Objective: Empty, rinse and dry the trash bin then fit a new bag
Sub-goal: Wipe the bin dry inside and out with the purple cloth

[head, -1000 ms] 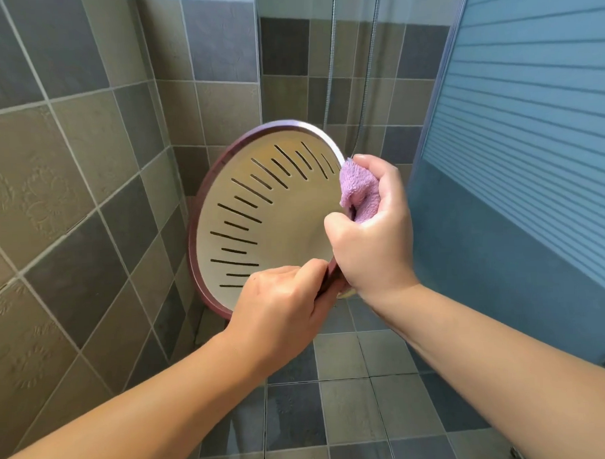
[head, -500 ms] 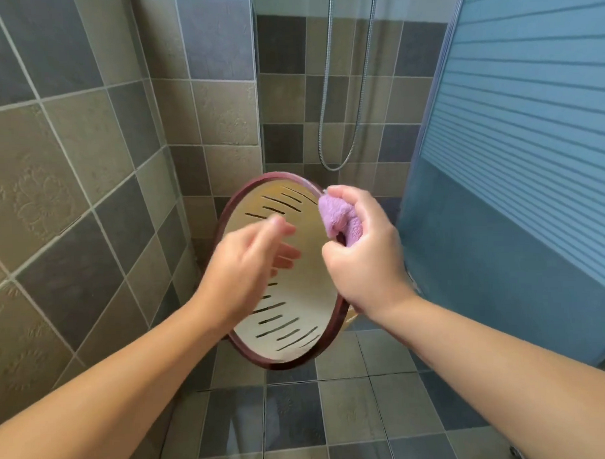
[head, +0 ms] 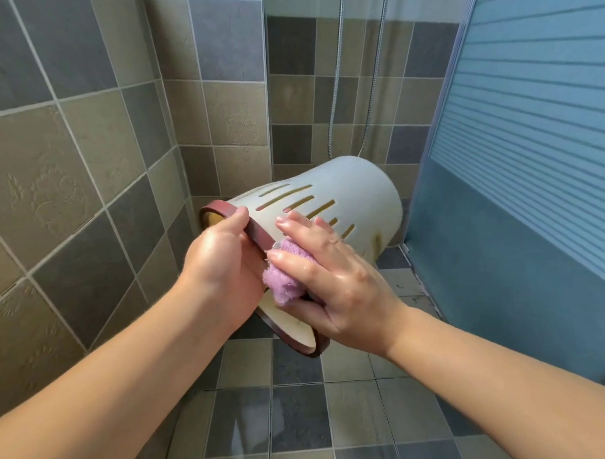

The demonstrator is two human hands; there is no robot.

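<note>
Cream slotted trash bin (head: 345, 207) held on its side at frame centre, base toward upper right. Left hand (head: 223, 266) curled round the maroon rim (head: 256, 232). Right hand (head: 330, 280), fingers (head: 294, 222) extended, pressing purple cloth (head: 284, 281) against the wall beside the rim.

Both forearms bare, reaching forward and converging. Left hand (head: 223, 266) curled round bin (head: 344, 200) rim, thumb on top. Right hand (head: 333, 279) wet, fingers (head: 294, 222) fairly straight, pressing cloth (head: 282, 281) against bin wall.
</note>
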